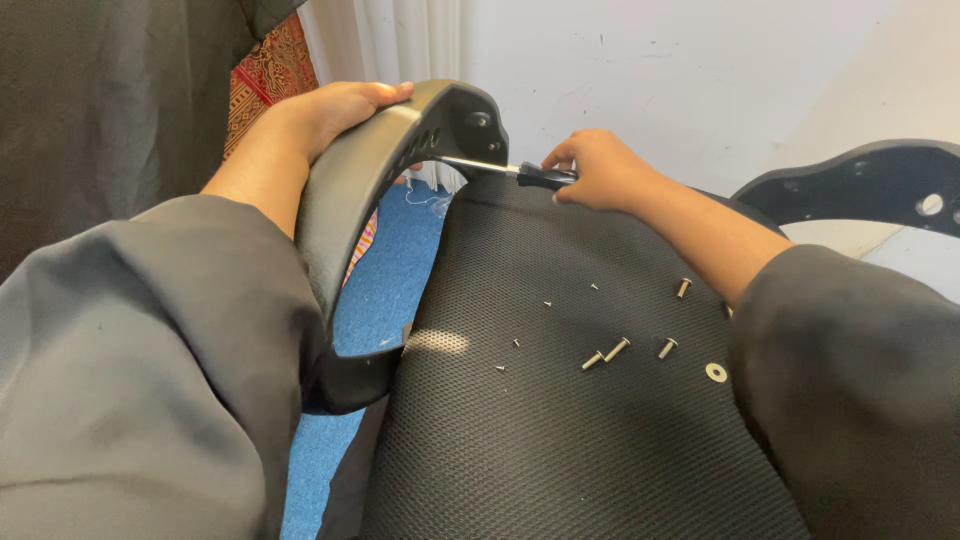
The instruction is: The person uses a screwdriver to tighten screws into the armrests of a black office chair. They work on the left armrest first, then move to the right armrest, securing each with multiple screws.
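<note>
Your left hand [335, 110] is closed over the top of the curved black armrest [360, 190] beside the mesh seat [560, 420], while your right hand [600, 170] grips the screwdriver [500, 170], tip against the armrest, with loose bolts [605, 355] on the mesh.

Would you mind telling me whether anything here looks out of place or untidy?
Loose bolts and a washer lie scattered on the black mesh seat, unsecured, beside the right hand holding a screwdriver. The left hand grips the armrest.
</note>
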